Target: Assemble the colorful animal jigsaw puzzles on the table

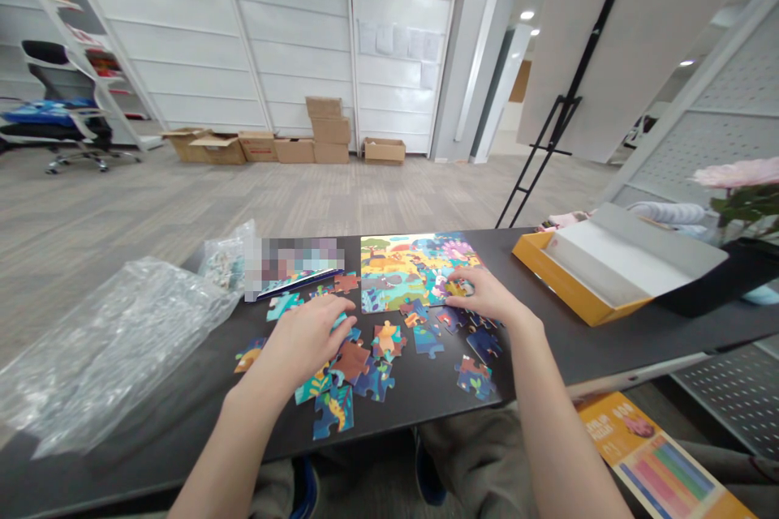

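Observation:
My right hand (484, 296) pinches a yellowish puzzle piece (456, 289) at the lower right of a colourful animal picture sheet (389, 282). My left hand (316, 332) rests low over loose puzzle pieces, fingers apart; what lies under its palm is hidden. Around it are a brown piece (351, 361), an orange animal piece (388, 339) and a dark blue piece with a yellow creature (334, 412). Between the hands lies a blue piece (428, 340). Nearer my right forearm are two dark pieces, one with red and green marks (475, 377).
Crumpled clear plastic wrap (122, 349) covers the table's left side. A partly blurred flat item (298, 268) lies behind my left hand. At right stand an open yellow box (565, 284) and pink flowers (739, 174). A yellow printed box (651, 454) sits below the table edge.

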Tool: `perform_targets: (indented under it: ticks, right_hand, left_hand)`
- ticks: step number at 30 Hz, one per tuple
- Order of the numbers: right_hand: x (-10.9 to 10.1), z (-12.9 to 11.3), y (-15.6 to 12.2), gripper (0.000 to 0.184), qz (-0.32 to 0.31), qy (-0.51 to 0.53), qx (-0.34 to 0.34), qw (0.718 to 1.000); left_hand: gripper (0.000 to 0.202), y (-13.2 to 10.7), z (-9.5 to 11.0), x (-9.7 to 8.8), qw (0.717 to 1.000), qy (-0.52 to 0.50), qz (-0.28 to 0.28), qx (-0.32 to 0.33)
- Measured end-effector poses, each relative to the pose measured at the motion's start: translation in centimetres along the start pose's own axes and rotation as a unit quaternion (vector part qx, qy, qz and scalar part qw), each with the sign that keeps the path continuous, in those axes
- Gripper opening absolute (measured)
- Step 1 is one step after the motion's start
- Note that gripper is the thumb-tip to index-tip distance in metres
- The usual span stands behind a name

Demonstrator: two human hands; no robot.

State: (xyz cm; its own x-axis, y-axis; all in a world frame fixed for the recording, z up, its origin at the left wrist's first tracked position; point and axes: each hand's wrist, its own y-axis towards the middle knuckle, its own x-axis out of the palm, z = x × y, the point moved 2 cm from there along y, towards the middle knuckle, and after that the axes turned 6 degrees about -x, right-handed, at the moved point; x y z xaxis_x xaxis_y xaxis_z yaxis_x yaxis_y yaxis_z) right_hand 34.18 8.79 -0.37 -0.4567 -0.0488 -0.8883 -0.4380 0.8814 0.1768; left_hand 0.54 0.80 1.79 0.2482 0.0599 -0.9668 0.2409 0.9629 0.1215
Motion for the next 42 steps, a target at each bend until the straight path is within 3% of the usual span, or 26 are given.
perform_targets:
  ticks: [5, 13, 18, 22, 27, 31, 39, 42]
  right_hand:
    - [-0.6, -0.2, -0.4, 0.038, 0.013, 0.023, 0.02, 0.999]
    - [-3.1, 3.9, -2.7, 0.026, 0.11, 0.035, 0.087, 0.99]
    - [-3.0, 3.4, -2.6, 0.025, 0.068, 0.065, 0.057, 0.994]
    - [-3.4, 3.4, -3.5, 0.025, 0.068, 0.036, 0.113, 0.991]
    - [-3.5, 4.1, -5.4, 0.026, -0.002, 0.071, 0.162, 0.984]
    - [-3.3, 4.3, -5.9, 0.025, -0.019, 0.075, 0.199, 0.977]
    - [-3.5, 3.2, -6.8, 0.02, -0.098, 0.093, 0.233, 0.963]
    - [-4.0, 3.3, -6.5, 0.021, -0.066, 0.05, 0.221, 0.972]
  left_hand:
    - [0.035, 0.1, 0.0, 0.1, 1.0, -0.004, 0.004, 0.006]
    - [0.035, 0.0, -0.2, 0.2, 1.0, -0.002, -0.001, -0.001]
    - [0.036, 0.0, 0.0, 0.0, 1.0, -0.007, -0.002, 0.0]
    - [0.036, 0.0, 0.0, 0.0, 1.0, -0.006, 0.0, 0.001]
    - [0.035, 0.0, -0.2, 0.2, 1.0, -0.002, -0.001, 0.003]
    - [0.034, 0.0, -0.3, 0.3, 1.0, -0.004, -0.001, 0.003]
    - [0.036, 0.1, -0.1, 0.3, 1.0, -0.005, -0.007, -0.001]
    - [0.036, 0.1, -0.1, 0.3, 1.0, -0.005, -0.005, 0.0]
